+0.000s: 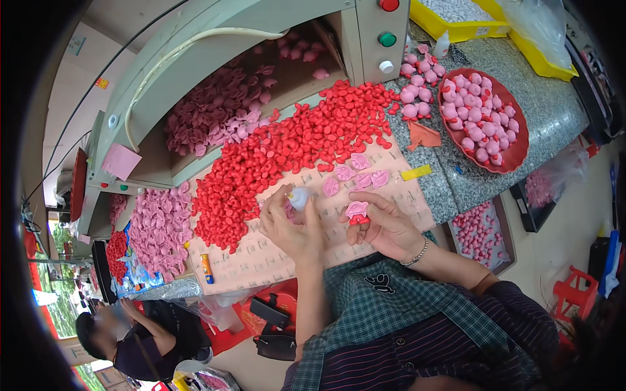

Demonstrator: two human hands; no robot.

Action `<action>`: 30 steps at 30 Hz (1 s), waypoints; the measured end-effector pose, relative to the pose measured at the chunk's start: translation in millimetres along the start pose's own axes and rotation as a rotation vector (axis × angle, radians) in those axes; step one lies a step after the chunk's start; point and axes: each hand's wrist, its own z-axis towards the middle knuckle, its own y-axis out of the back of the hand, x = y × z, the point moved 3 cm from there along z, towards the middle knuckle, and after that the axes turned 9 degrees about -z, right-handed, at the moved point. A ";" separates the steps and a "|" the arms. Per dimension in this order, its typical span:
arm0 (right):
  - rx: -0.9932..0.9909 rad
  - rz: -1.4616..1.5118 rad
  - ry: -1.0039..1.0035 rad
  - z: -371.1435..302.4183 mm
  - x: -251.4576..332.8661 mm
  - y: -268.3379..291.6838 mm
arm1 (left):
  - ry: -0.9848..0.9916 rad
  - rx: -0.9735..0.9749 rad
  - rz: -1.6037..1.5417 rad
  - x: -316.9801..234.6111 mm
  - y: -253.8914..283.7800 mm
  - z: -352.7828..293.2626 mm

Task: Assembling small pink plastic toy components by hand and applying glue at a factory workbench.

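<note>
My left hand [287, 228] is closed around a small white squeeze bottle [299, 198], and a bit of pink shows beneath it near the palm. Between the fingers of my right hand [392, 229] is a small pink-and-red plastic figure [357, 212], its pink hollow part above its red part. Just beyond the hands, several pink hollow pieces [362, 180] lie in a group on the pale printed sheet [398, 195]. A long heap of small red pieces [280, 151] spreads behind and to the left of my left hand.
Pink pieces fill the grey machine's opening [215, 104] and a pile [160, 228] at left. A red bowl [450, 124] of pink-and-red figures stands right, near yellow trays [427, 19]. A glue stick [206, 268] lies at the near-left edge. Another person [147, 339] sits at lower left.
</note>
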 end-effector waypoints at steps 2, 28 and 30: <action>0.030 0.006 -0.002 0.1 0.7 -0.7 | 0.010 0.027 -0.008 4.2 -2.9 -1.8; 0.043 0.049 -0.040 8.0 1.1 0.8 | 0.698 0.088 -1.472 -8.9 20.8 -59.3; 0.043 0.054 -0.036 8.0 -0.1 2.6 | 0.764 0.073 -1.580 -10.0 15.3 -58.7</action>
